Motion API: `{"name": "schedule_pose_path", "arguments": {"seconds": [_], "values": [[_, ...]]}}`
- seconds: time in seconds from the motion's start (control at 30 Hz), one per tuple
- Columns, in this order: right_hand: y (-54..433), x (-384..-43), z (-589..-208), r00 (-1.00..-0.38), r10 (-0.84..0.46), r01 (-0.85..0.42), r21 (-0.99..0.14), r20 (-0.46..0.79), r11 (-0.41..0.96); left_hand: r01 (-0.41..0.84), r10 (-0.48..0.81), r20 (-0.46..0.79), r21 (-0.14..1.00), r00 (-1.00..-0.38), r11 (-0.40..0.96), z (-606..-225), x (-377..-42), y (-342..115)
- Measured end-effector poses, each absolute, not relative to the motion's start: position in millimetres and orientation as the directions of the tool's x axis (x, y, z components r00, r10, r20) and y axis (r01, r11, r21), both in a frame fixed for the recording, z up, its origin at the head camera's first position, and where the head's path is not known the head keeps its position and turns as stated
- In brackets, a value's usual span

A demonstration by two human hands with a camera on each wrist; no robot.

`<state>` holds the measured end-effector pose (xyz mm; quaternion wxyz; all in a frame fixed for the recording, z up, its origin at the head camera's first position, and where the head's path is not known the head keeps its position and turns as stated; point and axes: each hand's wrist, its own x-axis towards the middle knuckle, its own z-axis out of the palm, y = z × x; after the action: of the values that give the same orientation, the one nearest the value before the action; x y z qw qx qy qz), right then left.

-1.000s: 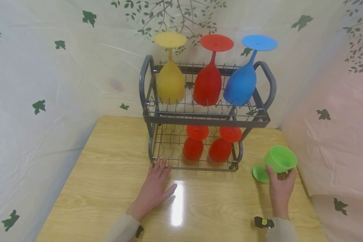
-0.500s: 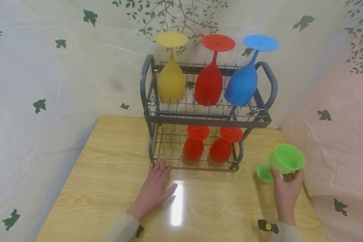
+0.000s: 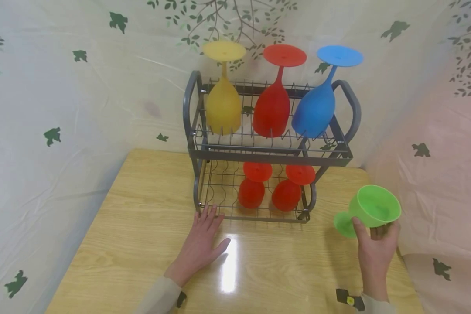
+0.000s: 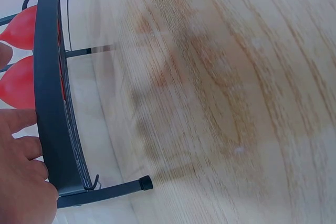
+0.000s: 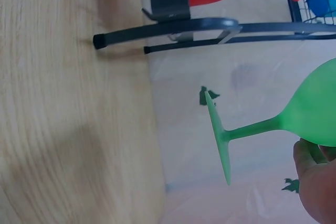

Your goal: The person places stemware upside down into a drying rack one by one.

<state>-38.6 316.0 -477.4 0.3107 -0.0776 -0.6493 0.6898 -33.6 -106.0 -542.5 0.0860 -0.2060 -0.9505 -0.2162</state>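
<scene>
My right hand (image 3: 374, 248) grips the bowl of a green goblet (image 3: 370, 209), lifted off the table and tilted, its mouth toward me and its foot (image 5: 219, 137) pointing at the rack. My left hand (image 3: 200, 242) lies flat on the wooden table (image 3: 141, 235), fingertips touching the front rail of the grey two-tier wire rack (image 3: 267, 150). Yellow (image 3: 221, 102), red (image 3: 272, 107) and blue (image 3: 315, 107) goblets stand upside down on the upper tier. Two short red goblets (image 3: 251, 187) (image 3: 288, 189) sit inverted on the lower tier.
Leaf-printed plastic sheeting (image 3: 63, 109) walls in the table at the back and on both sides, close to my right hand. The rack's foot (image 4: 144, 183) rests on the table by my left fingers (image 4: 23, 182). The lower tier's left half (image 3: 217, 187) holds nothing.
My right hand has raised the green goblet and carried it a little to the right, tipping its mouth more toward me. The left hand has stayed put.
</scene>
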Motion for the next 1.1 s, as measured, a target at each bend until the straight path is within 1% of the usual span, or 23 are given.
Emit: {"name": "schedule_pose_path", "arguments": {"seconds": [0.4, 0.7, 1.1], "values": [[297, -29, -464, -0.817, 0.479, -0.364, -0.931, 0.323, 0.007, 0.431, 0.358, 0.252, 0.363, -0.899, 0.826, -543, -33, -107], [284, -25, -463, -0.839, 0.365, -0.423, -0.906, 0.404, 0.031, 0.43, 0.358, 0.253, 0.357, -0.899, 0.829, -543, -33, -106], [261, -20, -465, -0.869, 0.259, -0.419, -0.905, 0.422, 0.069, 0.428, 0.356, 0.251, 0.366, -0.9, 0.826, -540, -32, -105]]}}
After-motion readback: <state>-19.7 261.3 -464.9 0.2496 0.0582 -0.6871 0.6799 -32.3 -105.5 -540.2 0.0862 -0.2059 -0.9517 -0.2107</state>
